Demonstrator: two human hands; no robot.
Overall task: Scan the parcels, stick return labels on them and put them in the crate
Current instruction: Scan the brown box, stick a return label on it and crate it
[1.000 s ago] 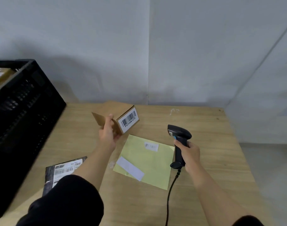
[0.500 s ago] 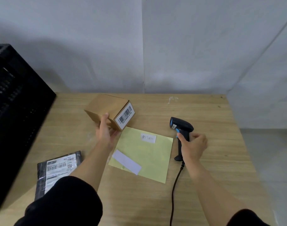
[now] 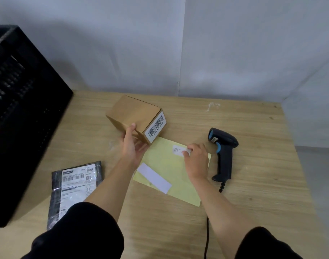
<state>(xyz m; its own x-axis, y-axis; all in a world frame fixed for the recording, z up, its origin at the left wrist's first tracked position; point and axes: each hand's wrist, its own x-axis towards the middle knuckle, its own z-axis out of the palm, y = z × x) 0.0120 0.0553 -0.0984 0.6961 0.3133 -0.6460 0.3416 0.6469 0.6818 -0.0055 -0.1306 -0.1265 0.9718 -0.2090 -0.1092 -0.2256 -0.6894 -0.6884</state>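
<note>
A brown cardboard parcel (image 3: 133, 113) with a barcode sticker on its end sits on the table, and my left hand (image 3: 131, 144) grips its near side. My right hand (image 3: 195, 159) pinches the right end of a white handwritten return label (image 3: 179, 150) on the yellow backing sheet (image 3: 163, 161). A blank white label (image 3: 154, 178) lies on the sheet's lower left. The black barcode scanner (image 3: 223, 152) lies on the table just right of my right hand, nothing holding it. A black poly mailer (image 3: 75, 186) with a shipping label lies at the lower left.
The black plastic crate (image 3: 29, 109) stands along the table's left side. The scanner's cable (image 3: 206, 230) runs down toward the near edge. White walls close off the back. The wooden table (image 3: 253, 184) ends at the right.
My right hand set the scanner down on the table and moved left to the return label on the yellow sheet. My left hand lowered the parcel onto the table.
</note>
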